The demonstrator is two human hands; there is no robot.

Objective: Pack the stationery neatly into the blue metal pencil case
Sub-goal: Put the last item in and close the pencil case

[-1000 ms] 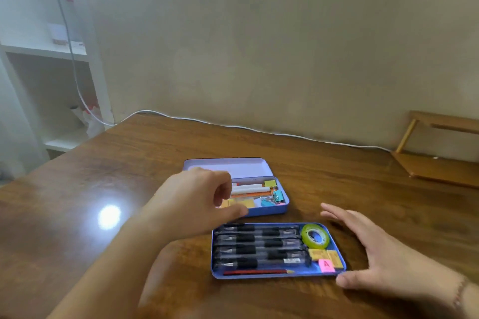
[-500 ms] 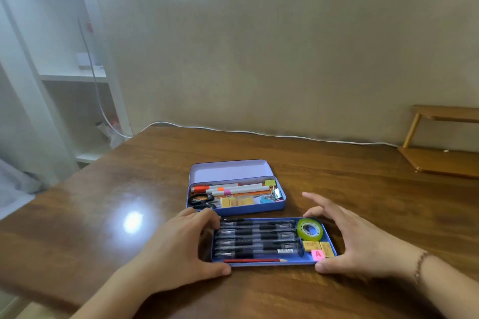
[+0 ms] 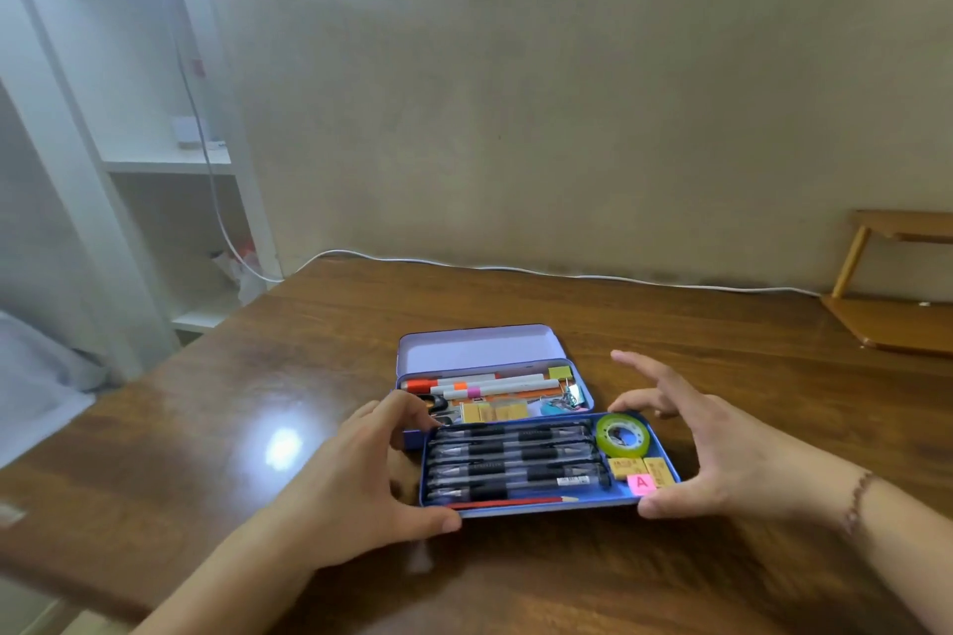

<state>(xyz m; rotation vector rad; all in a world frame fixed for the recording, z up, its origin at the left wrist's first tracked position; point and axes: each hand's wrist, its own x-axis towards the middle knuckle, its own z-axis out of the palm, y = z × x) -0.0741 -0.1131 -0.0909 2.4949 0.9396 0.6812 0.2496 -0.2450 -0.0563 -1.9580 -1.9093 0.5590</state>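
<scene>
Blue metal pencil case (image 3: pixel 495 371) sits open mid-surface; my left hand (image 3: pixel 356 474) and right hand (image 3: pixel 706 459) pinch the ends of its blue pen-filled inner tray (image 3: pixel 536 508). I'd lift it level, then seat it squarely inside.

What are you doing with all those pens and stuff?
A person is packing stationery into a blue metal pencil case. Both hands, left hand and right hand, grip the ends of the inner tray, which holds black pens, green tape and erasers. The open case behind holds markers.
</scene>
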